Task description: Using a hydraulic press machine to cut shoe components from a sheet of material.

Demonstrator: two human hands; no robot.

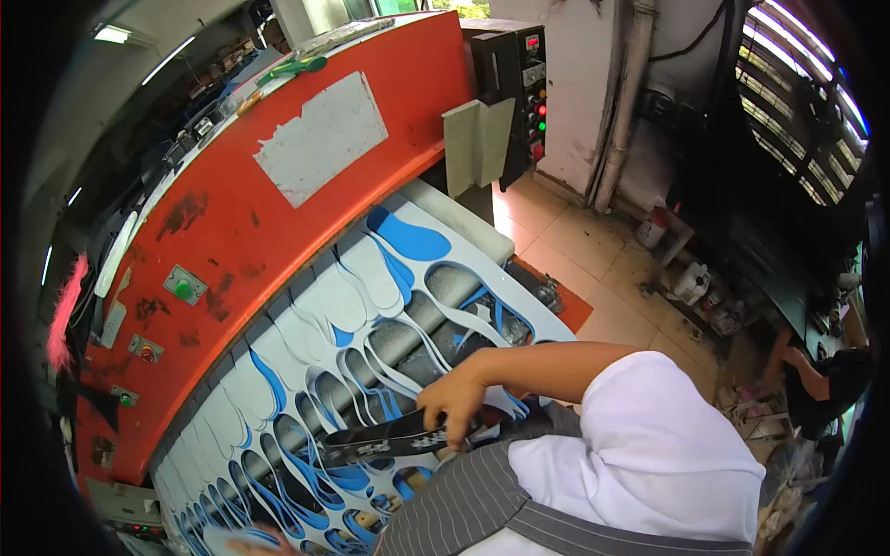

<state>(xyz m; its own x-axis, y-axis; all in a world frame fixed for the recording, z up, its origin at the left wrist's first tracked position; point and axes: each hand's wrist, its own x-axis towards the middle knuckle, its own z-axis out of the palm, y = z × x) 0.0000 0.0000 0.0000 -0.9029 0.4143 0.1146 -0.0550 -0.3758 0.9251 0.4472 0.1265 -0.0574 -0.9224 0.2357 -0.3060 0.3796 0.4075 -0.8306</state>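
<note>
A white foam sheet with a blue underside (505,278) lies across the machine bed, with rows of insole-shaped cuts and openings in it. My right hand (454,398) is over the near part of the sheet. Its fingers curl over the edge of a long black piece with pale marks (385,445), whose exact kind I cannot make out. Low at the left, my left hand (264,542) is smeared by motion and partly cut off by the lower edge. Beside it is a blurred white-and-blue piece (218,537). A blue insole shape (413,239) shows at the sheet's far end.
A red press beam (213,222) spans the sheet's far side, with a green button (184,289) on its face. A black control box (524,93) stands beyond it. Grey rollers (454,285) show through the openings. At the right another person's arm (807,375) is visible.
</note>
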